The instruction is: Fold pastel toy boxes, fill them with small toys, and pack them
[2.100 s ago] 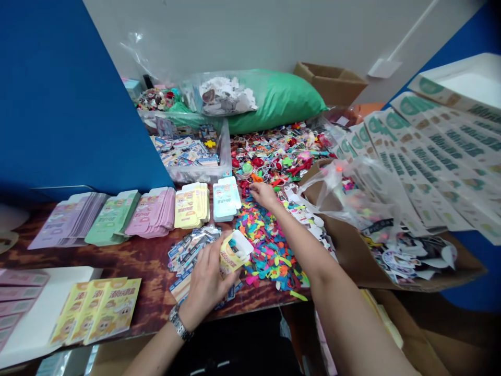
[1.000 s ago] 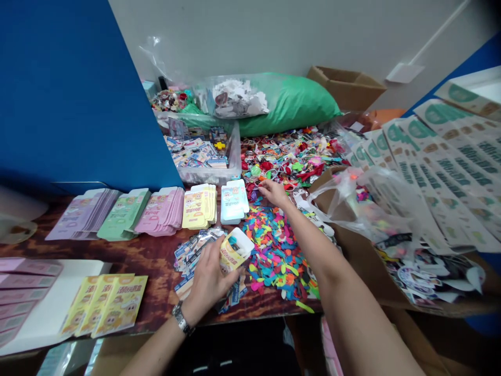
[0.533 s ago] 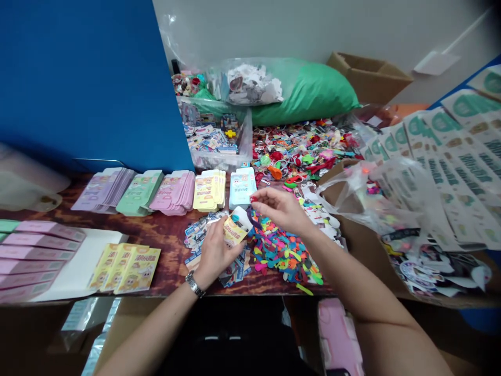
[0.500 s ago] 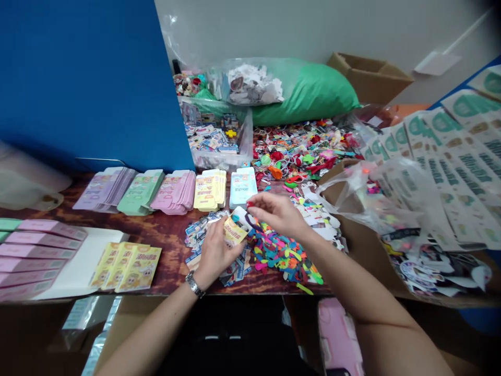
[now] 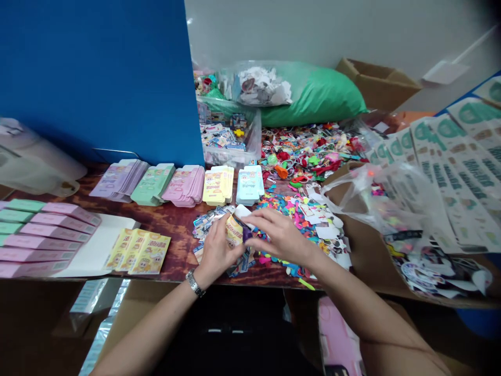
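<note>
My left hand [image 5: 217, 248] is wrapped round a small yellow box [image 5: 234, 233] whose white top flap stands open. My right hand [image 5: 274, 233] is at the box's mouth, its fingers pinching a dark purple item [image 5: 247, 233] that is partly at the opening. Beneath my hands lies a pile of blue and white printed cards [image 5: 203, 224]. Small bright plastic pieces [image 5: 291, 201] are heaped beside and under my right hand. Three filled-looking yellow boxes [image 5: 151, 253] overlap on the table to the left.
Along the back lie stacks of flat purple [image 5: 117, 180], green [image 5: 152, 183], pink [image 5: 186, 185], yellow [image 5: 217, 185] and blue cartons [image 5: 249, 185]. Pink boxes [image 5: 55, 237] line the left. A clear bin [image 5: 225, 141], green bag [image 5: 321, 94] and open cardboard box [image 5: 376, 261] stand behind and right.
My right hand has come down to the box's opening with the purple item, which hung just beside it before. The view has shifted a little, so the table things appear farther right.
</note>
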Available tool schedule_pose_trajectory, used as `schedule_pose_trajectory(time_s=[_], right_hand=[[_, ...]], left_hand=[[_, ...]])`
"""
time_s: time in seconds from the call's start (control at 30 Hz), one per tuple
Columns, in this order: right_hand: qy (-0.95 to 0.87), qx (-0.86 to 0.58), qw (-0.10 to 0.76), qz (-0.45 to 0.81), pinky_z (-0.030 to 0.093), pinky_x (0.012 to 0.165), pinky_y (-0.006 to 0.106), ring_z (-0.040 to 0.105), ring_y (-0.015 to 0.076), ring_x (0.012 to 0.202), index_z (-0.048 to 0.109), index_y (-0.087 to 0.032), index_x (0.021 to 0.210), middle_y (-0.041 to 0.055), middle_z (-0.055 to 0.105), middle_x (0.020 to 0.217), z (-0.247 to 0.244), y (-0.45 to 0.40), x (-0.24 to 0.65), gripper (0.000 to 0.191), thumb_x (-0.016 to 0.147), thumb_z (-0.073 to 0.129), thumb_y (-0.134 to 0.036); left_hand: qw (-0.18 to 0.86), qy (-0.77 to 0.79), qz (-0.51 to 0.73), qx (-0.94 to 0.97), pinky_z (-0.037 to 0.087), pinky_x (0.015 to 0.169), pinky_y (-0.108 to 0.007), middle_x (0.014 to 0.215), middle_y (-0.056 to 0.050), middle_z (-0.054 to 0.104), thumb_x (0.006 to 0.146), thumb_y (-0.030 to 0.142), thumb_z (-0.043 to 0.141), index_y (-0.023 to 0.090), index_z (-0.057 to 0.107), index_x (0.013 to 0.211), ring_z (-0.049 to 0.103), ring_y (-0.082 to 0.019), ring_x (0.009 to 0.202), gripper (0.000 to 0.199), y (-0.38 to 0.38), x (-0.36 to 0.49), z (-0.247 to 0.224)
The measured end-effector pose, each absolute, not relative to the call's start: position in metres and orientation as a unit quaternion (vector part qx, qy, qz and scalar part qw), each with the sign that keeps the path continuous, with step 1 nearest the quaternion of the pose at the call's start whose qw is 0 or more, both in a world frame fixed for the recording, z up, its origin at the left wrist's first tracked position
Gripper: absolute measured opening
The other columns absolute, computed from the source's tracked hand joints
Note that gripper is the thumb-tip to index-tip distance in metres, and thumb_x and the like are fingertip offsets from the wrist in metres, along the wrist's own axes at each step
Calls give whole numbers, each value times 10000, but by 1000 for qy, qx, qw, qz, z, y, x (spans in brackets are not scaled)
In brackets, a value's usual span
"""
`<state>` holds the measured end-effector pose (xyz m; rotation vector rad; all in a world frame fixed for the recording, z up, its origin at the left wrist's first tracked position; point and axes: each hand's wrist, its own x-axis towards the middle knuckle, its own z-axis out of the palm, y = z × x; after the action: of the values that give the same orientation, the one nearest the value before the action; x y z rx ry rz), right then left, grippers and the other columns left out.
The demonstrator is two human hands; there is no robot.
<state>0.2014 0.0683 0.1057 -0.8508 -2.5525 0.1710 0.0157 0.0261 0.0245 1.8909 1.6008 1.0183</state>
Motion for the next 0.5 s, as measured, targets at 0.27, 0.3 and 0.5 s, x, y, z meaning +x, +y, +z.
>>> schedule_pose_trajectory(time_s=[0.27,0.3,0.5], right_hand=[[-932,-268,245,-13,465,745,258,576,153,826,639,-165,998,64,657,899,86,60,203,191,960,455,-129],[-924,-281,260,3,464,747,258,574,152,822,636,-161,984,61,656,889,87,61,202,169,959,470,-145],[-909,-311,277,17,460,727,299,545,175,801,668,-187,898,48,657,807,98,63,197,104,918,569,-214]], left_hand=[[270,572,371,680,448,1015,-427,1283,-137,554,764,396,699,168,382,1375,541,-277,1199,725,24,17,21],[257,566,371,690,442,1024,-429,1301,-143,543,765,389,701,167,364,1392,528,-281,1218,746,23,17,21],[183,529,396,728,451,1014,-427,1383,-178,471,817,385,670,179,114,1518,487,-292,1271,919,16,14,25]])
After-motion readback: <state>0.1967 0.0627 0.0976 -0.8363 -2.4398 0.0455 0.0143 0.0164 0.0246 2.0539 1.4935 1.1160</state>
